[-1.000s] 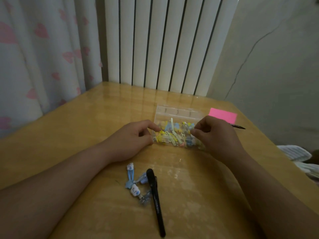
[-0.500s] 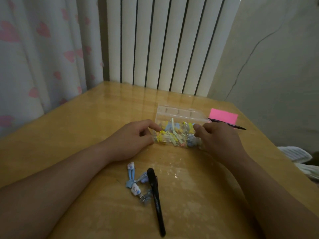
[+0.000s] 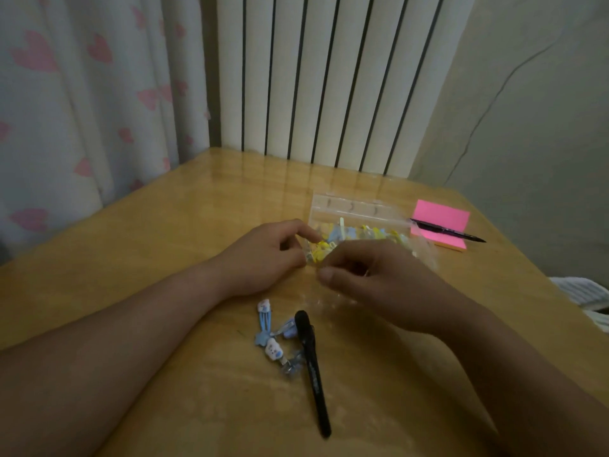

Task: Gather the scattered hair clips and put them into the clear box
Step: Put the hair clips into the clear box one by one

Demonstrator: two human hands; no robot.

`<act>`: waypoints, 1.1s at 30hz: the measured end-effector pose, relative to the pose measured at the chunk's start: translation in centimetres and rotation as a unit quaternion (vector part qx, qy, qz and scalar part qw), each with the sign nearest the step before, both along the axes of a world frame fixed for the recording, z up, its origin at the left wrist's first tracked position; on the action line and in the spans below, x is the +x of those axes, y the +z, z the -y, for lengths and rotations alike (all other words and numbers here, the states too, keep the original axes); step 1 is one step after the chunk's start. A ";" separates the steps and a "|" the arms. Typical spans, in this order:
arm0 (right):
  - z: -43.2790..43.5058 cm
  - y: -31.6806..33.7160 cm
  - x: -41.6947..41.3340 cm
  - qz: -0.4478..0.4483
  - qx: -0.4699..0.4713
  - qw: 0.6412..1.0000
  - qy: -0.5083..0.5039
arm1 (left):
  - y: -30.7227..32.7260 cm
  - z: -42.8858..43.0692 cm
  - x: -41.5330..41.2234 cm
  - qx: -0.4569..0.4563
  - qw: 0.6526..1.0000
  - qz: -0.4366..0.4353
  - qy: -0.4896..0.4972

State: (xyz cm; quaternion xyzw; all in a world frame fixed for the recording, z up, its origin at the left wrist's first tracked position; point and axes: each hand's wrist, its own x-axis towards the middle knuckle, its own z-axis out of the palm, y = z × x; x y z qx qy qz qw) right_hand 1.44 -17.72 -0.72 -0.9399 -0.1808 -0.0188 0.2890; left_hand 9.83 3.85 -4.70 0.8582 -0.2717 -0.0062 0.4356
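A clear rectangular plastic box is set on the glossy wooden tabletop, at twelve o'clock from the two hands. It is filled with small yellow and pale blue hair clips. The left hand is laid at the box's nine o'clock end, and that end is pinched between its curled forefinger and thumb. The right hand is curled over the near left part of the box, whose plastic edge is gripped between thumb and forefinger; much of the box's near side is hidden by it.

At six o'clock from the left hand, a loose cluster of blue hair clips with white animal figures is left on the tabletop, outside the box. A capped black marker pen is laid just at their three o'clock side, touching them, its cap pointed toward twelve o'clock.

At three o'clock from the box, a bright pink pad of sticky notes is seen, and a thin black pen is laid across it. A white curtain with pink hearts is hung at ten o'clock, and a white ribbed radiator is stood at twelve o'clock.
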 end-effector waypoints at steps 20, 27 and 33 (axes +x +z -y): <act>-2.5 -1.1 -0.8 -0.041 -0.049 0.997 0.042 | -0.4 0.0 0.4 -0.011 1.000 -0.002 -0.003; -1.5 -0.2 -0.3 -0.022 0.109 0.994 0.027 | -0.2 0.1 0.3 -0.017 1.000 -0.006 -0.012; 2.3 0.5 1.7 0.127 0.203 0.957 -0.161 | -0.2 0.0 0.1 -0.005 1.000 -0.005 0.005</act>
